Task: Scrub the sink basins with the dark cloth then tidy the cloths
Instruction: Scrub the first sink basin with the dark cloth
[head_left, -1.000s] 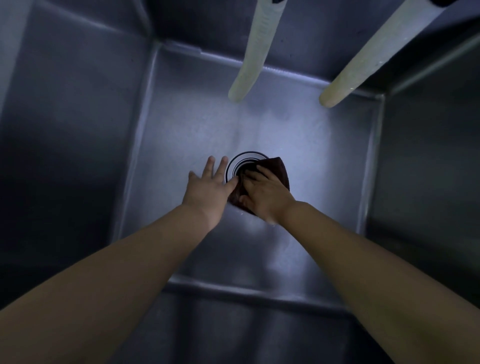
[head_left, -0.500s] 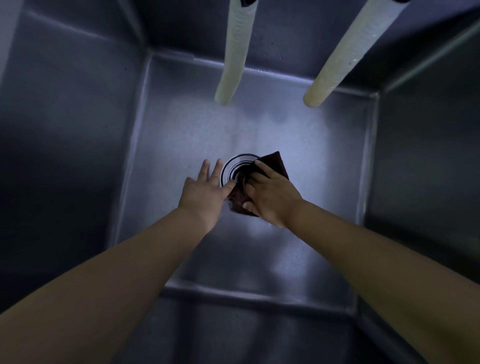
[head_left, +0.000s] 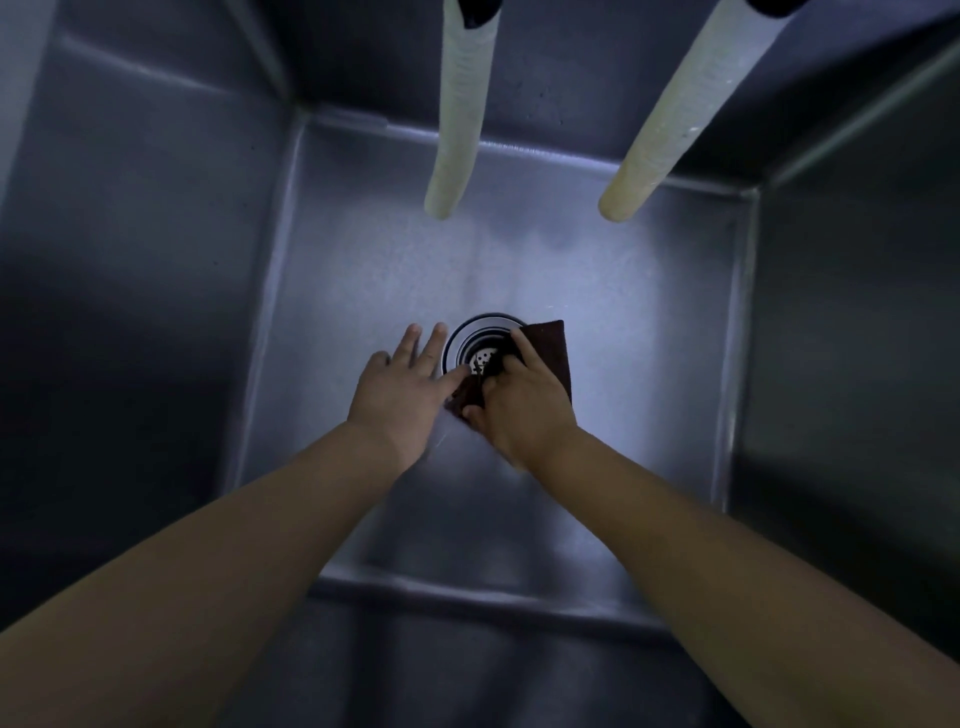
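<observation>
Mid-scrub, by the look of it. Both hands were down on the floor of the deep stainless steel sink basin (head_left: 363, 270). The right hand (head_left: 519, 402) gripped the dark brown square cloth (head_left: 553, 353), fingers curled over it, pressing it against the right side of the round metal drain strainer (head_left: 475, 348). The left hand (head_left: 400, 395) lay flat beside the drain, fingers straight, holding nothing, thumb tip touching the cloth edge.

Progress: judged as scrubbing of this 1 basin in hand, at the drain. Whether the floor and walls were already scrubbed could not be told. No other basin and no other cloths were in view, so the rest of the scrubbing and the tidying looked not yet done.

Room: bare floor lay open on all sides of the hands, most toward the back wall. 4 steep walls closed the basin in; corners were tight. 2 pale ribbed hoses (head_left: 460, 119) (head_left: 670, 119) hung from above, their ends well above the floor and apart from the hands, but could be bumped if the arms lifted toward the back.
</observation>
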